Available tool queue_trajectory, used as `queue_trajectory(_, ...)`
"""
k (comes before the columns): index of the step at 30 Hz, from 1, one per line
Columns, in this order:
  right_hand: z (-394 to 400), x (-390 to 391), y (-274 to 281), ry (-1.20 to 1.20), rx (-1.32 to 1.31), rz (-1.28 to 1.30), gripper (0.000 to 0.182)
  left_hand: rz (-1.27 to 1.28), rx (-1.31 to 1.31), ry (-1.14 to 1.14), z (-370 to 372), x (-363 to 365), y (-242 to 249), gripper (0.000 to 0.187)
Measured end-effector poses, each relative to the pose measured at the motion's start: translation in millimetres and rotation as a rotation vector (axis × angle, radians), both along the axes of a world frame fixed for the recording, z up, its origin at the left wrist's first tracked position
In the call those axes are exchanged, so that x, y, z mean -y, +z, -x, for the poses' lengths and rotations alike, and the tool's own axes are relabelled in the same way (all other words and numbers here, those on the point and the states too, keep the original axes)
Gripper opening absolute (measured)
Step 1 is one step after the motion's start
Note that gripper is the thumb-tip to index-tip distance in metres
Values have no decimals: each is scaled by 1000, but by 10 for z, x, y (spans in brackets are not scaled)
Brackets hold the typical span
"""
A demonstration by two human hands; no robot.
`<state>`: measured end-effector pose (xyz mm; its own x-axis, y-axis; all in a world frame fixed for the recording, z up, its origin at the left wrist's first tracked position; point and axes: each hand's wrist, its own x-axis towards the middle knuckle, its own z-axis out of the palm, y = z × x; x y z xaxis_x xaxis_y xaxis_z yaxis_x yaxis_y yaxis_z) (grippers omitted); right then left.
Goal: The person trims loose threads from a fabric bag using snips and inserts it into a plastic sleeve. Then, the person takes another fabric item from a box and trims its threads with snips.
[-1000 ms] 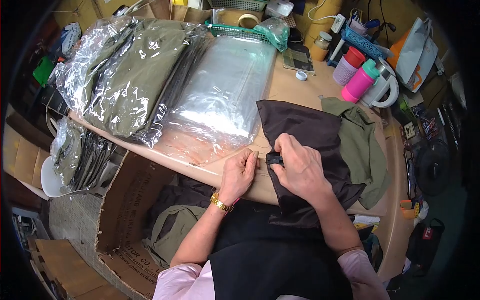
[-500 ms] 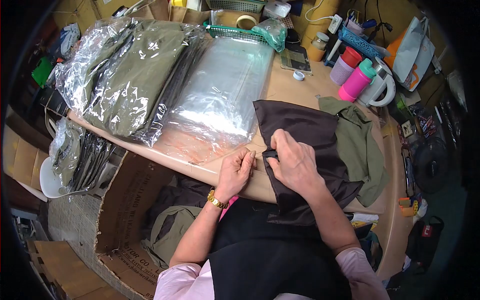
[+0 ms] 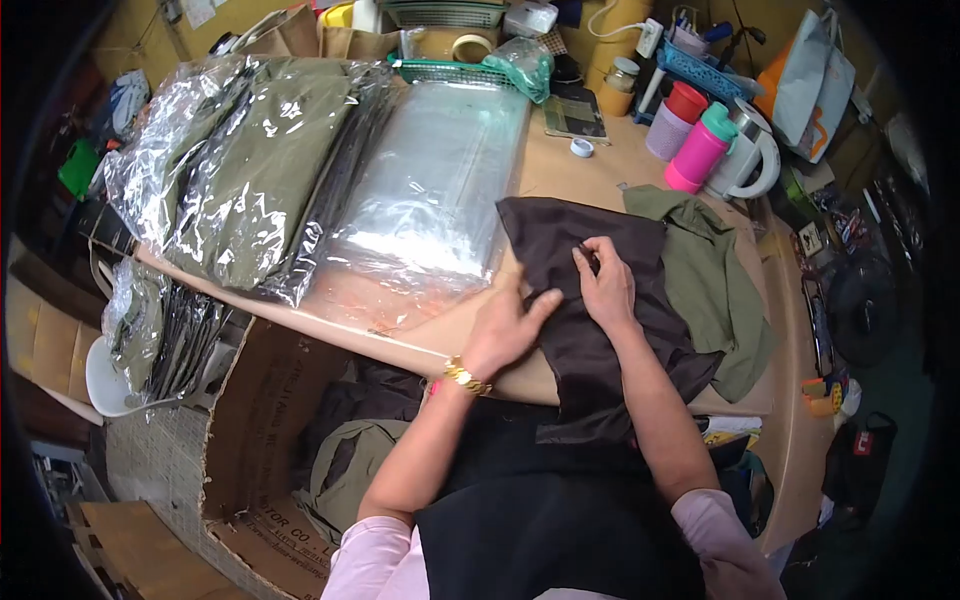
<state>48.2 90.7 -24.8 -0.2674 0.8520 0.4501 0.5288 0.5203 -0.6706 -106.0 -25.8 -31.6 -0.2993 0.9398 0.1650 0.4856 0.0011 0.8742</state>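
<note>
A dark brown piece of cloth (image 3: 590,225) lies spread on the table, its lower end hanging over the front edge. Partly under its right side is an olive-green garment (image 3: 705,290). Over the brown cloth is my right hand (image 3: 610,285), thumb and fingers curled together; whatever is between them, if anything, is too small to make out. My left hand (image 3: 508,325), a gold watch on its wrist, is beside the cloth's left edge. Its thumb stands apart from the fingers, which are blurred by motion, and it appears to hold nothing.
Clear plastic bags (image 3: 425,180) lie flat left of the cloth, beside bagged olive garments (image 3: 265,170). A pink bottle (image 3: 697,155), a kettle (image 3: 745,155) and a green basket (image 3: 460,72) stand farther back. A cardboard box (image 3: 250,430) with cloth inside sits below the table's front edge.
My right hand has moved up and slightly right over the brown cloth. My left hand has shifted right, toward the cloth, and its closed fingers have opened. The view has shifted slightly.
</note>
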Motion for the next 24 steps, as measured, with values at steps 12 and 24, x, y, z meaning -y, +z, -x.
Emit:
queue_trajectory(12, -275, -241, 66, -155, 354, 8, 26, 90, -129, 28, 682, 766, 584, 42)
queue_trajectory(24, -267, -237, 55, -156, 234, 50, 28, 57, 67, -168, -131, 101, 113, 32)
